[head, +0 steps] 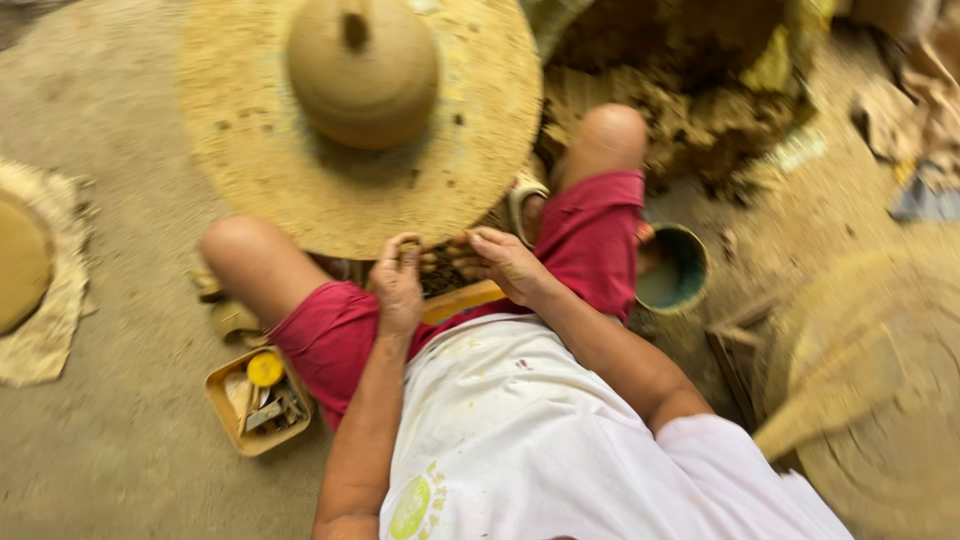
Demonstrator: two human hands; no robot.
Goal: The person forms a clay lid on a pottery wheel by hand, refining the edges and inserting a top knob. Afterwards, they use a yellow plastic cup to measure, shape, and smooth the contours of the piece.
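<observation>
below, dusty earthen floor (130, 440); clay pot (362, 70) on round wheel (480, 130).

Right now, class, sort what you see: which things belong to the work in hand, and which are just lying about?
In hand:
left hand and right hand, at the near edge of the wheel
clay pot, on the wheel

Lying about:
tray of small tools, on the floor
bucket
clay heap
second wheel

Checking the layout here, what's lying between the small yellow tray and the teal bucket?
In the head view, the person's red shorts lie between yellow tray and teal bucket.
</observation>
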